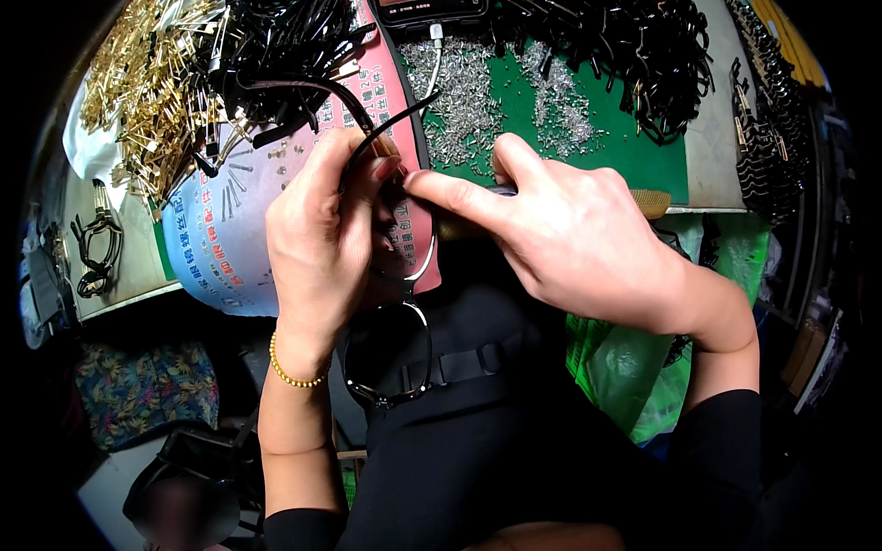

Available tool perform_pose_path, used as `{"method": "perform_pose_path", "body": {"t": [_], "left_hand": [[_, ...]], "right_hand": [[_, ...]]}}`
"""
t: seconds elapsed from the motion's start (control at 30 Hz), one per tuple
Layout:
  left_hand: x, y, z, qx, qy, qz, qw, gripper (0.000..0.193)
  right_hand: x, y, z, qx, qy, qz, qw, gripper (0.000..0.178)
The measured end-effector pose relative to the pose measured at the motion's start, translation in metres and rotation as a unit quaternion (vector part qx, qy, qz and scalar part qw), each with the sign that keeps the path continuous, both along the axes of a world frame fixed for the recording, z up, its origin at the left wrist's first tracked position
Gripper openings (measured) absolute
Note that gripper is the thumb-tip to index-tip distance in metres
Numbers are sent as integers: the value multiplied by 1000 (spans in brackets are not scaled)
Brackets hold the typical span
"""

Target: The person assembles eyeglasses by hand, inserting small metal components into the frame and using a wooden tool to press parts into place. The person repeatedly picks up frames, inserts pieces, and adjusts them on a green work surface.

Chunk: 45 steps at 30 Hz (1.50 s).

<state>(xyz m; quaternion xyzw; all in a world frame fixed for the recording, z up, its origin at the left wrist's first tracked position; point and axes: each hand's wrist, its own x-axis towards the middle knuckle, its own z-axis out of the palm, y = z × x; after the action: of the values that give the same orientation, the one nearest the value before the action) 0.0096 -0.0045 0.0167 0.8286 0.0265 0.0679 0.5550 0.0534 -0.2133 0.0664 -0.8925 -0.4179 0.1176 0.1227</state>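
Note:
My left hand [322, 211], with a gold beaded bracelet at its wrist, is closed around a pair of dark-framed eyeglasses [409, 298]. One rim hangs down toward my lap, while the dark temples rise past my left fingers. My right hand [588, 230] comes in from the right. Its index fingertip presses at the frame beside my left thumb, and the other fingers are curled. A small dark thing shows partly under the right hand, too covered to name. The spot where the fingertips meet is hidden by my fingers.
Loose silver screws [459, 110] lie scattered on a green mat [657, 170]. Piles of gold-coloured metal parts [152, 101] and black temples [634, 55] fill the far side. A phone [432, 9] with a white cable sits there. Green plastic bags [634, 376] hang below the table's right edge.

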Motion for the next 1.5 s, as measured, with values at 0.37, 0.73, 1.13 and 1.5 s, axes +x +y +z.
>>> {"method": "perform_pose_path", "body": {"t": [0.37, 0.73, 1.13, 1.5], "left_hand": [[2, 0, 3, -44, 21, 5, 999, 11], [3, 3, -5, 36, -22, -1, 999, 11], [17, -1, 3, -106, 2, 107, 989, 11], [38, 2, 13, -128, -148, 194, 961, 35]], "right_hand": [[-7, 4, -8, -34, -177, 29, 983, 61], [6, 7, -13, -21, -208, 51, 977, 44], [-1, -7, -3, -49, -163, 5, 985, 56], [-6, -48, 6, 2, -25, -65, 998, 42]]}}
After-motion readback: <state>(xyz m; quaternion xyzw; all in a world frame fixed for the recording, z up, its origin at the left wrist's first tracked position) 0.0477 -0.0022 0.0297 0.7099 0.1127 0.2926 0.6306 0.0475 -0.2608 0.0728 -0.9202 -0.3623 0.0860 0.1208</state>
